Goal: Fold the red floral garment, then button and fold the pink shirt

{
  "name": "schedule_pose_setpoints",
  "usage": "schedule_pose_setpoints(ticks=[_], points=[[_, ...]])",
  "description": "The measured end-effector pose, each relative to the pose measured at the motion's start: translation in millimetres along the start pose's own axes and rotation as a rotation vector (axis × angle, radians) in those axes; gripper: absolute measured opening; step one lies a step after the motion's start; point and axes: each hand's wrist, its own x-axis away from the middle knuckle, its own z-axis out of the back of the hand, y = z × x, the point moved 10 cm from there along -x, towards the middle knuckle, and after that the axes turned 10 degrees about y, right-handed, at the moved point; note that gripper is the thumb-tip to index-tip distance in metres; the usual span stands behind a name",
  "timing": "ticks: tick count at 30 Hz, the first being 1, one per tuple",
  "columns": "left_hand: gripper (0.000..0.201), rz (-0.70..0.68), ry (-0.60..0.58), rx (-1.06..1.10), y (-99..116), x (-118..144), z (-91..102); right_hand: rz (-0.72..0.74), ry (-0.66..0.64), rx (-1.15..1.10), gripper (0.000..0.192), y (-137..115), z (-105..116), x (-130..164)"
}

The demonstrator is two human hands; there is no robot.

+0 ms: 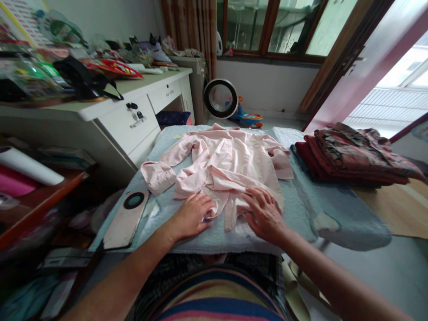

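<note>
— Pink cotton, is it? Where does it lie against the hands?

— Yes, a pale pink garment (224,165) spread out on the blue-padded surface (301,209). Its near hem is under both hands. The left hand (191,216) lies flat, fingers spread, with its fingertips on the lower left edge of the cloth. The right hand (264,213) presses flat on the lower right part — neither grip is closed on anything; both palms are down and open.

— And the sleeves?

— One sleeve runs out to the left, its cuff (157,176) resting near the left edge of the surface. The other is bunched toward the right, near the stack of folded red patterned cloth (354,156).

— What crowds the edges?

— A flat pinkish device with a dark round ring (127,218) lies at the near left corner, just beside the left wrist. The red stack fills the far right end. A white desk with drawers (133,120) stands close along the left side.

— Any free room?

— Bare blue padding shows to the right of the right hand, between garment and stack, and a strip along the near edge.
</note>
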Motion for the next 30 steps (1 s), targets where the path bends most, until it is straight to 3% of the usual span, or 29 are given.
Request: schedule_pose_setpoints(ticks=[3,6,10,16,18,22,30], points=[[0.041,-0.003,0.113,-0.043,9.5,-2.6,2.2,0.160,-0.220,-0.185,0.046,-43.8,-22.8,-1.8],[0.025,-0.036,0.170,-0.089,22.4,-2.8,7.2,0.146,-0.328,-0.251,0.027,-52.8,-44.8,-0.6],[0.011,-0.005,0.149,-0.144,22.9,0.6,9.7,0.037,-0.243,-0.289,0.022,-40.4,-53.8,-2.2],[0.028,0.101,0.133,-0.098,7.3,5.2,7.2,-0.113,-0.055,-0.366,0.021,-29.4,-50.4,3.1],[0.032,0.100,0.139,-0.098,7.3,4.8,7.5,-0.124,0.001,-0.350,0.019,-30.1,-47.7,5.4],[0.018,0.025,0.112,-0.112,17.2,3.9,6.2,-0.111,0.092,-0.274,0.019,-32.8,-41.0,7.7],[0.023,-0.137,0.363,-0.028,46.5,6.0,40.3,0.000,-0.058,-0.273,0.016,-49.5,-56.6,11.7]])
